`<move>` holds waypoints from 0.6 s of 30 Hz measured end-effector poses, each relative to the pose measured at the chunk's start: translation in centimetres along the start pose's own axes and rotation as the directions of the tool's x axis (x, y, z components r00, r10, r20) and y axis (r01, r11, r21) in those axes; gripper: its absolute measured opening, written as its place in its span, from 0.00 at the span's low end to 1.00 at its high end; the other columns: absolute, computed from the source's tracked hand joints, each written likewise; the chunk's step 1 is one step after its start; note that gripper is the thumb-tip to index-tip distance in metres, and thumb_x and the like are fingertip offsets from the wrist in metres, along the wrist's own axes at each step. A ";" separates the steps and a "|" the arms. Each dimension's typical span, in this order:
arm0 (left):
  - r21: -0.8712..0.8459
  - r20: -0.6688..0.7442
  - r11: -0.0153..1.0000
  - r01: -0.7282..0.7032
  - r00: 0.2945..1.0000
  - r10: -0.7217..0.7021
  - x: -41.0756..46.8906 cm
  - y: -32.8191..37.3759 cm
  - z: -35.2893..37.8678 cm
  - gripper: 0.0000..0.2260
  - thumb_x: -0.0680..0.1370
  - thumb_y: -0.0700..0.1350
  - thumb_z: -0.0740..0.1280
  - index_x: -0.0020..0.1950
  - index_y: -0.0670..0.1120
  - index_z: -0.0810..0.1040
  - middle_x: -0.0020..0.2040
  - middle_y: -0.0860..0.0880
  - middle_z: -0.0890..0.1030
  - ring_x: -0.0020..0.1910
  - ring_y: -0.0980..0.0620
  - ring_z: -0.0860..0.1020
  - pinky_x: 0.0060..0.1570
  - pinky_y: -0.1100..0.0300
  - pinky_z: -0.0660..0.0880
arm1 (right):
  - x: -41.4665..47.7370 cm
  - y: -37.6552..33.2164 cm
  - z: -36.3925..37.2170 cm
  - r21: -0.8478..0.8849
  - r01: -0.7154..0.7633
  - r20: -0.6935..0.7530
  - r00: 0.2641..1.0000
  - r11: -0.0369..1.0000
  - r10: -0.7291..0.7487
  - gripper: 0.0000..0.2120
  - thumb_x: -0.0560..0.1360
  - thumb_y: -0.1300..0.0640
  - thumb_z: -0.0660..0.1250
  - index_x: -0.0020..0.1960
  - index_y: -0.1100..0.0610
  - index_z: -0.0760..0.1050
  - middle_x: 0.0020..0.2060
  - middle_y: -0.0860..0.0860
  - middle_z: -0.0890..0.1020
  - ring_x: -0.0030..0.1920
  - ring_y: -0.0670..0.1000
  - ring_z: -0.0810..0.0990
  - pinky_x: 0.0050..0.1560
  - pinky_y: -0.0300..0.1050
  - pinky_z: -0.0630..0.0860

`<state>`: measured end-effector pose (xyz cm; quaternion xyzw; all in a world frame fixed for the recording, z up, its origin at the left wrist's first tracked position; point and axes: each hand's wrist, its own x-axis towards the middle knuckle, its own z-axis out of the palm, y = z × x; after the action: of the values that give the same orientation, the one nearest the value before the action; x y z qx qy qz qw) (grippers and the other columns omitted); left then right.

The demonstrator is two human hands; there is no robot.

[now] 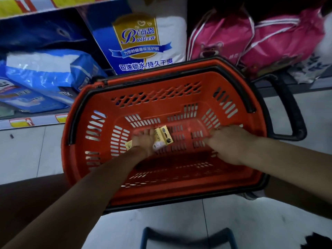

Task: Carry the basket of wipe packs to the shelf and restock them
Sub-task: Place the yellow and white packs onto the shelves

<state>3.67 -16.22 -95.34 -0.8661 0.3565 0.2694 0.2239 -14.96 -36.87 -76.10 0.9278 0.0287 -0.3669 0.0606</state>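
I have both hands down inside the red basket (161, 83), which sits on the pale floor tiles right in front of the shelf (27, 122). My left hand (143, 141) lies palm down over the yellow wipe packs (164, 136) on the basket's slotted bottom; they stick out from under it on both sides, more to the right of the fingers and only a yellow corner to the left. Motion blur smears the fingers, so I cannot tell whether that hand has closed round the packs or merely rests on them. My right hand (231, 144) is apart from the packs, to their right, fingers stretched towards them with nothing in it. The hand covers the middle of the packs: I count two side by side, possibly a third under the palm. On the shelf behind I count one tall blue-and-white bag (143, 42), two pink drawstring bags (251, 38) and some crumpled blue packs (46, 72), the rest lost in shadow. A blue frame (188, 236) is cut off by the bottom edge.
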 end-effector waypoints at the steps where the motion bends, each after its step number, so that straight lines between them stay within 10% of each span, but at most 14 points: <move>1: 0.001 -0.005 1.000 0.004 1.000 -0.004 0.1 0.1 0.0 0.46 0.74 0.61 0.74 0.81 0.44 0.52 0.77 0.41 0.67 0.71 0.36 0.72 0.62 0.42 0.74 | 0.0 0.2 -0.1 0.003 -0.002 0.001 1.000 1.000 0.002 0.21 0.80 0.57 0.64 0.72 0.49 0.70 0.64 0.52 0.76 0.64 0.57 0.77 0.61 0.51 0.76; 12: -0.284 -0.153 0.959 0.008 0.987 -0.054 -3.9 0.1 -4.0 0.38 0.68 0.61 0.80 0.67 0.48 0.63 0.62 0.46 0.76 0.57 0.43 0.79 0.44 0.51 0.74 | 0.0 0.4 -2.5 0.017 -0.011 -0.061 0.998 1.000 0.012 0.17 0.80 0.54 0.65 0.68 0.51 0.73 0.62 0.53 0.78 0.62 0.57 0.79 0.55 0.49 0.76; 18: -0.716 -0.080 0.697 0.041 0.987 -0.140 -8.3 -0.6 -11.7 0.37 0.65 0.56 0.84 0.59 0.48 0.62 0.53 0.47 0.78 0.50 0.47 0.80 0.42 0.52 0.78 | -0.3 -0.8 -4.9 0.195 -0.068 -0.138 0.986 0.978 0.097 0.25 0.79 0.50 0.67 0.74 0.52 0.66 0.65 0.54 0.77 0.66 0.58 0.78 0.57 0.51 0.76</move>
<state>2.72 -18.49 -81.19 -0.9172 0.1954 0.3185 -0.1381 -11.92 -35.46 -72.43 0.9542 -0.0407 -0.2959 -0.0153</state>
